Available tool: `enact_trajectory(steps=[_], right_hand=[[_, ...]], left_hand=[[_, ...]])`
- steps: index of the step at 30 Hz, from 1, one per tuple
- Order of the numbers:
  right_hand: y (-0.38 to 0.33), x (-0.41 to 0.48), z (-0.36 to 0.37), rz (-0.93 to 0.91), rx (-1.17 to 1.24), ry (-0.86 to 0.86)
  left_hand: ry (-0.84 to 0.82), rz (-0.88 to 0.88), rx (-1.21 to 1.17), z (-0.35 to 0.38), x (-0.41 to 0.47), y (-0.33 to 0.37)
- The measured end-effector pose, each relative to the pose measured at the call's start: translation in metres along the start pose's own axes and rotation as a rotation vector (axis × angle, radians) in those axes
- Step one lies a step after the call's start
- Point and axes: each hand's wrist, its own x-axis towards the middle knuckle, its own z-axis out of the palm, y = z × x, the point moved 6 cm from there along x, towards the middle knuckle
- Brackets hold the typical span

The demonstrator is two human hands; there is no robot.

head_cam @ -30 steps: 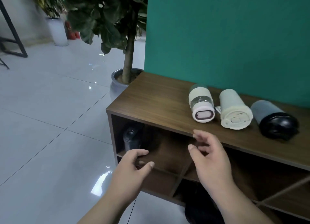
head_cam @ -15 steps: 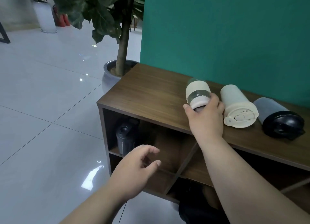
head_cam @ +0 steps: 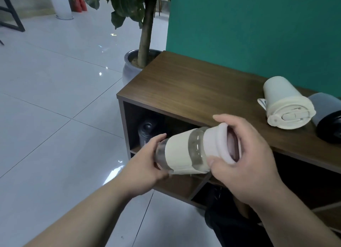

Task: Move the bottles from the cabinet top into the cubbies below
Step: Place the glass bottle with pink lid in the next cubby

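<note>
Dark bottle (head_cam: pixel 147 134) inside left cubby (head_cam: pixel 158 134)

A low walnut-brown wooden cabinet (head_cam: pixel 193 91) stands against a teal wall (head_cam: pixel 249 28), with a potted tree in a grey ceramic pot (head_cam: pixel 132 62) on the tiled floor (head_cam: pixel 46 108) just beyond its left end. On the cabinet top, towards the right, a cream plastic lidded bottle (head_cam: pixel 284 106) lies on its side, and a grey bottle with a black cap (head_cam: pixel 328 117) lies just beside it at the frame's right edge. In the upper left cubby a dark bottle (head_cam: pixel 146 134) stands upright. In front of the cubbies a glass bottle with a white sleeve and pink cap (head_cam: pixel 191 152) lies tilted between two hands, the left hand (head_cam: pixel 145 165) at its base, the right hand (head_cam: pixel 245 161) around its cap.
</note>
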Motion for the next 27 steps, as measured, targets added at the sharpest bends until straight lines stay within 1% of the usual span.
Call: enact_trajectory(steps=[3,5,6,8,11,15,19,22,27], right_hand=[[0.022,-0.008,0.023,0.040,-0.120,-0.151],[0.037,-0.015,0.039,0.036,-0.155,-0.206],[0.045,-0.019,0.048,0.044,-0.146,-0.218],[0.062,-0.023,0.066,0.120,-0.045,-0.212],[0.091,-0.018,0.084,0.233,0.097,-0.154],[0.130,-0.007,0.102,0.389,0.228,-0.186],[0.162,-0.004,0.112,0.500,0.290,-0.133],[0.172,0.001,0.117,0.537,0.313,-0.105],[0.182,0.007,0.129,0.554,0.316,-0.081]], left_hand=[[-0.187,0.008,0.078,0.027,0.000,-0.014],[-0.229,-0.006,0.085,0.045,0.002,-0.024],[-0.213,-0.005,0.088,0.051,0.004,-0.028],[-0.153,-0.006,0.067,0.060,0.011,-0.039],[-0.110,-0.077,0.029,0.073,0.029,-0.061],[-0.104,-0.112,0.068,0.089,0.058,-0.077],[-0.130,-0.145,0.095,0.112,0.085,-0.094],[-0.114,-0.123,0.143,0.127,0.102,-0.108],[-0.113,-0.097,0.152,0.134,0.124,-0.122]])
